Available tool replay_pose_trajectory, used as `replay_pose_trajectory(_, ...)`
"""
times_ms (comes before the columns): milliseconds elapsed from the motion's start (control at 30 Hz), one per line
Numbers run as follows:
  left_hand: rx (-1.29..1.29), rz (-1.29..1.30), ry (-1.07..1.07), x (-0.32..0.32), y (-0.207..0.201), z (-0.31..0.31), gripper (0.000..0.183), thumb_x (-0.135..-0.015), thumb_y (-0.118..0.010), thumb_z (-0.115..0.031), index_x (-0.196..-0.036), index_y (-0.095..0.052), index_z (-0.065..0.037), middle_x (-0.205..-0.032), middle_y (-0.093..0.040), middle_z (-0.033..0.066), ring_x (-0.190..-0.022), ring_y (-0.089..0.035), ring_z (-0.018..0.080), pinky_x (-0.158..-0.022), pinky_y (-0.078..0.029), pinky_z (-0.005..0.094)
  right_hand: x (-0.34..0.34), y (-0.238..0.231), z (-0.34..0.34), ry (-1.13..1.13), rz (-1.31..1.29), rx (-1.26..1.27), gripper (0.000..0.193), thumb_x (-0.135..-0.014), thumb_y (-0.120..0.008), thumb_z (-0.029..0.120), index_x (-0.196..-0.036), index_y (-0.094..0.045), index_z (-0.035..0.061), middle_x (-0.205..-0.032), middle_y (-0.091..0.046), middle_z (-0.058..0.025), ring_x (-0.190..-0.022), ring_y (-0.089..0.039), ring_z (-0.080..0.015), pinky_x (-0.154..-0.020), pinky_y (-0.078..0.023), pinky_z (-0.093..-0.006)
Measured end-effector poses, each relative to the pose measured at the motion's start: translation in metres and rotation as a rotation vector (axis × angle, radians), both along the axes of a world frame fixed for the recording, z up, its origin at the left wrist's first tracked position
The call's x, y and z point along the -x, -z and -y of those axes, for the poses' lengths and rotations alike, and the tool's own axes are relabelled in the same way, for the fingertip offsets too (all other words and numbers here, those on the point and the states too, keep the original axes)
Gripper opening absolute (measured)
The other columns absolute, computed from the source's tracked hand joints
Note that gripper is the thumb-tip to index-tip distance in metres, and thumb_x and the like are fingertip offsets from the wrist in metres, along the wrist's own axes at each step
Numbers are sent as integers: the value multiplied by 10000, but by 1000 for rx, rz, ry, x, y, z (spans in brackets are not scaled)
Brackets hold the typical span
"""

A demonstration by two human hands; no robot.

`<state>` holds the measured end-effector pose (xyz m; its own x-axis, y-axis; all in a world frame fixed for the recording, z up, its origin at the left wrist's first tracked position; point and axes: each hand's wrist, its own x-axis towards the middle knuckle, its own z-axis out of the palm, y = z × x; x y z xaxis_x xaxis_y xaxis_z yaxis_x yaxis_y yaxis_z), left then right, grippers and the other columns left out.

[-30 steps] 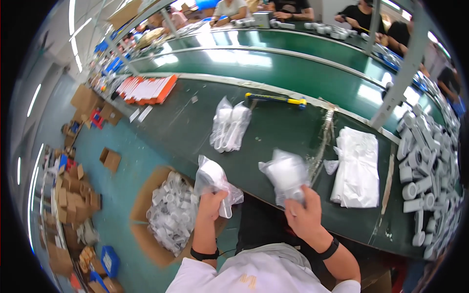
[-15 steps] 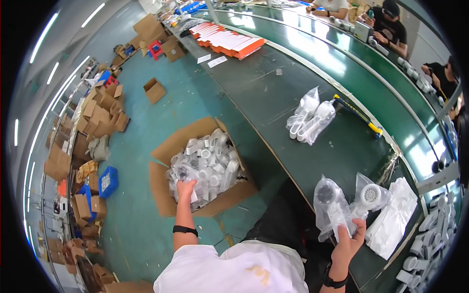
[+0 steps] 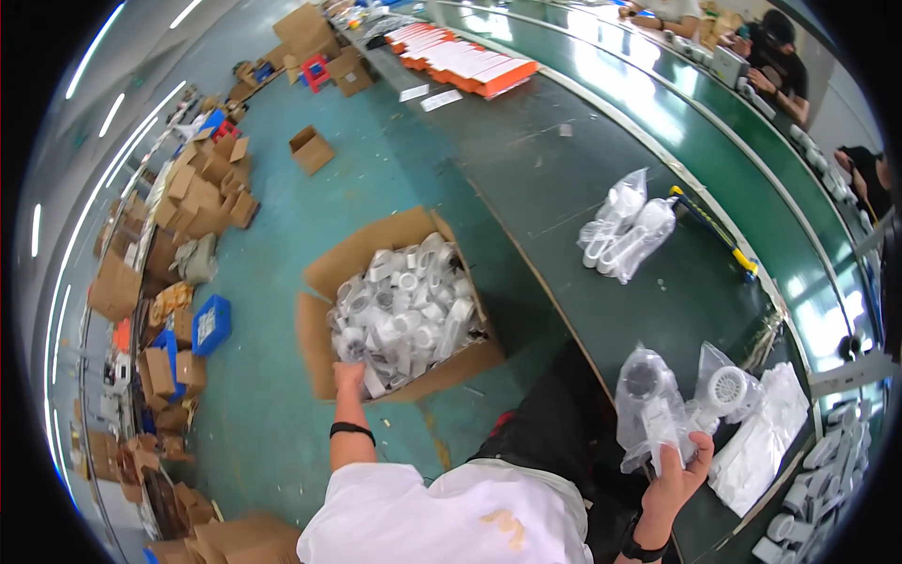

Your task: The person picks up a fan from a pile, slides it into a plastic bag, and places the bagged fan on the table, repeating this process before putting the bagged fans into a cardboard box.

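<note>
Looks like the carton-loading step: left hand [image 3: 349, 378] at the bagged pile [image 3: 411, 305] in the carton [image 3: 368, 244], grip hidden, can't tell; right hand [image 3: 678, 461] clamped on two bagged parts [image 3: 656, 414] by the table [image 3: 526, 160] edge. Next probably calls for lifting left clear

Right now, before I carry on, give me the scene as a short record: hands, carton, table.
Left hand: at the carton's near side, against bagged parts; grip unclear
Right hand: holding two bagged white parts by their lower ends, near the table edge
Carton: open on floor, heaped with bagged parts
Table: another bagged pair beside a yellow-and-dark tool
Right of right hand: white plastic stack
</note>
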<state>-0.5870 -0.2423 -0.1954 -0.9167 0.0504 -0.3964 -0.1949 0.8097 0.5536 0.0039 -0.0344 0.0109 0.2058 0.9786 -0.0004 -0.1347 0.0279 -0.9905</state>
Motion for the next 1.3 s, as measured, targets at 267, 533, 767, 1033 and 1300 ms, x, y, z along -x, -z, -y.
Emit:
replay_pose_trajectory(267,-662,-383,616,-165,-149,-161,360,-851,-656,-158,-1174,-564,-28,-1166,-586,123,-1108,-531,239,-967,-408,354,20,-16,-8,-95,146,-117,366,-708,-626,-43,-1041,-520,66,-1127,-509,-49,-1057,-509,-168,-932,-396,-295)
replay_pose_trajectory(533,-1241,1334,1178,-392,-187,-229,844,-918,-632,-310,-1506,-54,-130,-1451,-356,162,-1306,-420,298,-1053,-376,442,51,-7,-17,78,779,-449,380,-730,-731,57,-1069,-561,76,-1339,-422,-266,-1136,-503,-393,-957,-400,-428)
replay_pose_trajectory(767,-1152,1420,887,-438,-197,-255,722,-902,-635,-393,-1400,-156,-183,-1385,-390,123,-1265,-457,272,-1024,-427,438,41,-22,-15,22,1124,-515,662,-704,-762,101,-1263,-413,47,-1351,-412,-286,-1166,-471,-424,-938,-364,-493)
replay_pose_trajectory(1033,-1238,1460,853,-431,-195,-264,645,-929,-599,-372,-1410,-224,-164,-1351,-430,113,-1219,-499,266,-980,-472,436,30,-37,-1,-187,527,-462,663,-733,-743,75,-1304,-408,34,-1397,-412,-252,-1223,-465,-409,-992,-400,-455)
replay_pose_trajectory(1300,-1210,1640,819,-424,-187,-257,733,-889,-633,-453,-1432,-297,-94,-1308,-509,111,-1177,-545,259,-974,-481,428,25,-35,2,-69,554,-521,541,-747,-726,8,-1226,-475,22,-1328,-484,-229,-1144,-561,-318,-906,-478,-376)
